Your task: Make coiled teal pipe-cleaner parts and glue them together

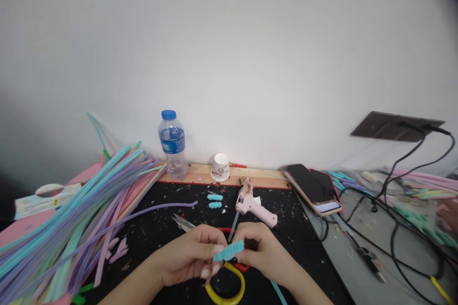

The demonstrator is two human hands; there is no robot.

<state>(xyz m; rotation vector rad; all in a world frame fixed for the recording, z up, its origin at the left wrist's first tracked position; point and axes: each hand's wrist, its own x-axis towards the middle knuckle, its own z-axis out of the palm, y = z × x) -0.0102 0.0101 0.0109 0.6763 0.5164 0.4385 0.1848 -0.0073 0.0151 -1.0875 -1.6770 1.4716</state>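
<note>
Between my two hands is a turquoise chenille stem (232,249) wound into a short zigzag strip. My left hand (198,255) is closed, pinching its left end with thumb and fingers. At its right end my right hand (263,252) is closed on it too, the fingers partly hidden. A turquoise strand (278,291) shows below the right wrist. Under my hands lie scissors (229,293) with yellow and red handles, blades (183,222) toward the left. Two small turquoise folded pieces (215,201) rest on the black mat (157,228) further back.
A pale pink glue gun (255,210) lies behind my right hand. A plastic bottle (172,145) and white paper cup (220,167) stand by the wall. Chenille stems (82,219) heap at left. Phones (315,188), cables (388,190) and another person's hand (449,213) are at right.
</note>
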